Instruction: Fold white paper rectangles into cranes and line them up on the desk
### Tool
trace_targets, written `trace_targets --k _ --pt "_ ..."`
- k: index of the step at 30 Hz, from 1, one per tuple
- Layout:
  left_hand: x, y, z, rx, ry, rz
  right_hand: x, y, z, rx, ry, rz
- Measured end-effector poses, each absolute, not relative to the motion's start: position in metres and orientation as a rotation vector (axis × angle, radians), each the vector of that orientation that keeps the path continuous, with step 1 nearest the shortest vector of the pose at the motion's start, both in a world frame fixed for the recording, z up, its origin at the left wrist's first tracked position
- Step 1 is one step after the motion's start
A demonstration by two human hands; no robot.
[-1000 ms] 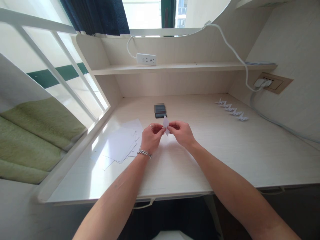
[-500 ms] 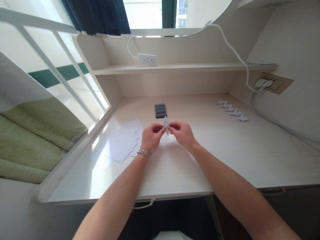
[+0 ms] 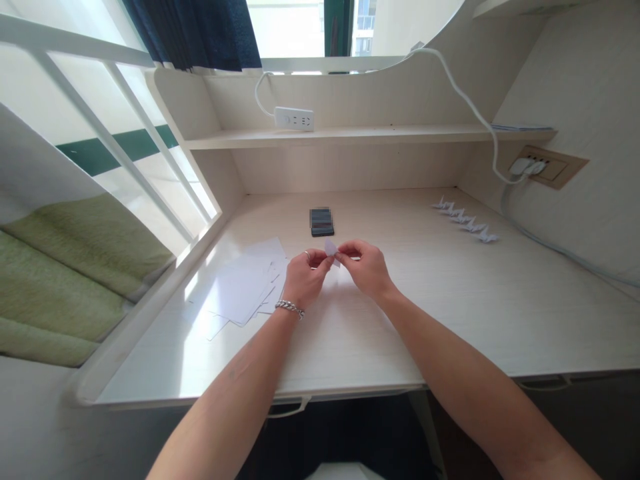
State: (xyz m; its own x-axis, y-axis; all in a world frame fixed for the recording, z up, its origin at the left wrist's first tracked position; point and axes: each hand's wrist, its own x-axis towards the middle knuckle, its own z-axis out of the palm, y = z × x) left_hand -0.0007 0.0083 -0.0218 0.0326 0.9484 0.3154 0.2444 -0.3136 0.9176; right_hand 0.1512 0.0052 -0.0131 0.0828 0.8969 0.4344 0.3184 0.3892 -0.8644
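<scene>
A small folded white paper piece (image 3: pixel 331 250) is held just above the pale wooden desk (image 3: pixel 450 300), pinched from both sides. My left hand (image 3: pixel 306 279), with a ring and a metal bracelet at the wrist, grips its left side with fingers closed. My right hand (image 3: pixel 367 268) pinches its right side, fingers curled. A loose pile of white paper sheets (image 3: pixel 245 285) lies on the desk just left of my left hand. A dark phone (image 3: pixel 321 222) lies flat a little beyond the hands.
A row of several small folded paper figures (image 3: pixel 465 220) sits at the desk's back right. A white power strip (image 3: pixel 294 119) rests on the shelf above, its cable running to a wall socket (image 3: pixel 535 165). A green cushion (image 3: pixel 75 267) lies beyond the desk's left edge.
Both hands have shifted slightly, and the folded paper between them sits a little lower and more tilted than before.
</scene>
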Motion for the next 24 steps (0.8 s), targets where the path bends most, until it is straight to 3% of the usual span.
trace_targets --k 24 --pt "0.003 0.0076 -0.0219 1.559 1.145 1.318 0.1495 0.0031 -0.0115 -1.211 -1.473 0.508"
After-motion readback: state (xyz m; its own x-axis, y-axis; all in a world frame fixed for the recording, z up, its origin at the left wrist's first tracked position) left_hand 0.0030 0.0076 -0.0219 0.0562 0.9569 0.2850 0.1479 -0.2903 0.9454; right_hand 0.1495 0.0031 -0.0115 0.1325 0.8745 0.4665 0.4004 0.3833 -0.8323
